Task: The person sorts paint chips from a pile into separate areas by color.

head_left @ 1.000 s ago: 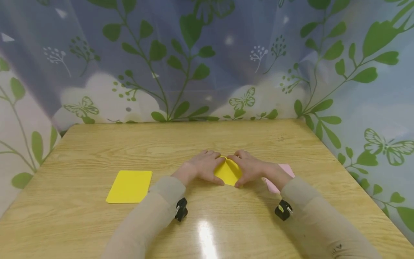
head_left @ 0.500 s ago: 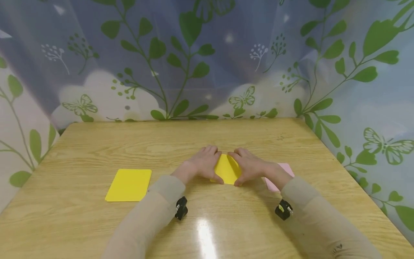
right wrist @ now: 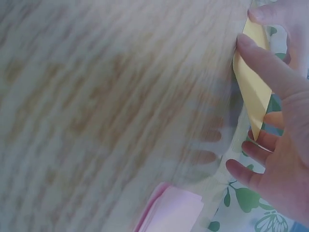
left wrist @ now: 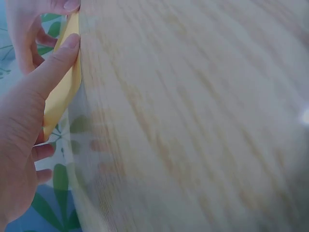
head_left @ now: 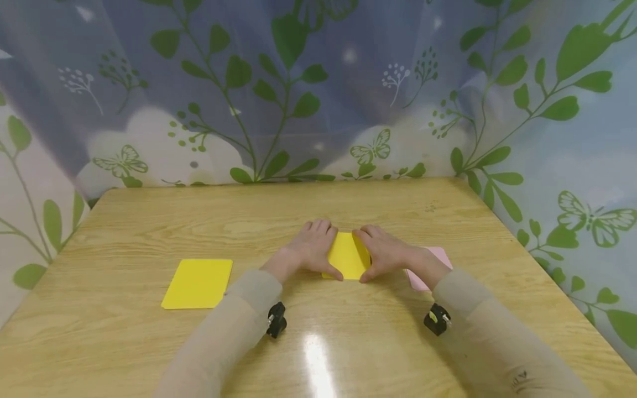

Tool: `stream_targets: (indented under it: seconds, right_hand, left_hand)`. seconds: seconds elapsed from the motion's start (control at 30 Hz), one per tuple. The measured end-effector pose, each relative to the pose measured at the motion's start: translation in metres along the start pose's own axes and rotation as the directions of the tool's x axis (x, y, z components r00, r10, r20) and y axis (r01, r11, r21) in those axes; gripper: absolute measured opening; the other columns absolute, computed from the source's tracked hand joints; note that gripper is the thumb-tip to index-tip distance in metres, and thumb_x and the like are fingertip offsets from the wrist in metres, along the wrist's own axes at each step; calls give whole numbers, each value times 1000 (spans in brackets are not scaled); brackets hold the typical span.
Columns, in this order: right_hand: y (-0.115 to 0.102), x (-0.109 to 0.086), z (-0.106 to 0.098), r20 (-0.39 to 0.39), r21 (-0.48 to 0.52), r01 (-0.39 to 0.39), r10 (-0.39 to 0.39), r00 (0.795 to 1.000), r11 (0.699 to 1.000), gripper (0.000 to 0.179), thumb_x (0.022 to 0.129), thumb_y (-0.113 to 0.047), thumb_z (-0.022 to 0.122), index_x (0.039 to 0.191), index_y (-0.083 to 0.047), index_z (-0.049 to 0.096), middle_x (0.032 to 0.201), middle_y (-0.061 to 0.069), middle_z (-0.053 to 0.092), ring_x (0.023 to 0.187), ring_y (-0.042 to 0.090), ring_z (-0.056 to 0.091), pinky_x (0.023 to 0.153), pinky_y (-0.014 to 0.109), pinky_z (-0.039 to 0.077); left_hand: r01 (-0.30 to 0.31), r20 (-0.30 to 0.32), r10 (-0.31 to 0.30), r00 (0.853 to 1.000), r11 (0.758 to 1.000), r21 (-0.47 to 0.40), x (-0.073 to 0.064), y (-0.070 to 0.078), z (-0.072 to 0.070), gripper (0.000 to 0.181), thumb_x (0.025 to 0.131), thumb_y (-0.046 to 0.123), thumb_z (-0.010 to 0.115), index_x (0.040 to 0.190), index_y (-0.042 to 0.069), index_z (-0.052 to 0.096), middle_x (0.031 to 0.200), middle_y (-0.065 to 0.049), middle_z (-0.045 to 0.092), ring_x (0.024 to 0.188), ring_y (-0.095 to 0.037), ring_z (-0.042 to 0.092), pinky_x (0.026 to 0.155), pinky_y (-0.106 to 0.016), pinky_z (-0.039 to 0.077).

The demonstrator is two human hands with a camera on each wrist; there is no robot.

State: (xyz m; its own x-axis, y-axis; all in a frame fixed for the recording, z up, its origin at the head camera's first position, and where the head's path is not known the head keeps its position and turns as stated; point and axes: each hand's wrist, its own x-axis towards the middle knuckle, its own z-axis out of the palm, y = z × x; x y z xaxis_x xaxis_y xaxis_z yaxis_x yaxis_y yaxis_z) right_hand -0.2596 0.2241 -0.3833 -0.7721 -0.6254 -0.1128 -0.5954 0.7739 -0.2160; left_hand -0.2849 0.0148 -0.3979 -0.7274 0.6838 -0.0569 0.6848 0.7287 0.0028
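A yellow sheet of paper (head_left: pixel 344 257) is held between both hands near the middle of the wooden table. My left hand (head_left: pixel 307 250) grips its left side, the thumb over the near left corner and the fingers towards the far edge. On the opposite side, my right hand (head_left: pixel 385 251) pinches the sheet from near to far edge, and that side is bent up. Seen from the right wrist, the sheet (right wrist: pixel 253 79) is bowed between thumb and fingers. In the left wrist view, the left thumb presses the sheet (left wrist: pixel 65 89) at its near edge.
A yellow paper square (head_left: pixel 198 283) lies flat on the table (head_left: pixel 239 221) to the left. Pink paper (right wrist: pixel 176 210), seemingly several layers, lies under the right forearm, which partly covers it in the head view. A leaf-patterned curtain (head_left: pixel 298 110) borders the table's back and right.
The sheet's peaked fold at the far edge has flattened out, and more of its surface shows. The two hands have spread slightly apart at the fingertips. The other papers stay put.
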Motion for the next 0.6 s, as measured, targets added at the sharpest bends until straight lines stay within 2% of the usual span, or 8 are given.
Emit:
stream_targets:
  seconds: [0.23, 0.47, 0.6]
  right_hand:
    - [-1, 2, -4, 7, -34, -22, 22, 1000, 999, 104, 65, -44, 81, 138, 7, 28, 133, 23, 34, 121, 36, 34, 100, 49, 33]
    - [-2, 2, -4, -11, -54, -14, 13, 1000, 998, 101, 64, -45, 82, 135, 6, 31, 126, 20, 37, 113, 32, 37, 95, 46, 38]
    - [-3, 2, -3, -16, -58, -8, 7, 1000, 998, 101, 64, -44, 82, 136, 6, 31, 125, 20, 37, 111, 32, 38, 94, 46, 39]
  left_hand:
    - [-3, -22, 4, 1000, 1000, 20, -2, 1, -3, 104, 65, 76, 60, 137, 6, 34, 122, -7, 38, 116, -23, 34, 104, -40, 25]
    - [-14, -34, 14, 999, 1000, 15, -4, 2, -3, 99, 65, 74, 62, 135, 7, 37, 117, -7, 39, 114, -24, 35, 103, -42, 25]
    - [-9, -24, 10, 1000, 1000, 18, -4, 2, -1, 102, 66, 75, 60, 138, 7, 35, 121, -7, 39, 117, -25, 34, 104, -43, 24]
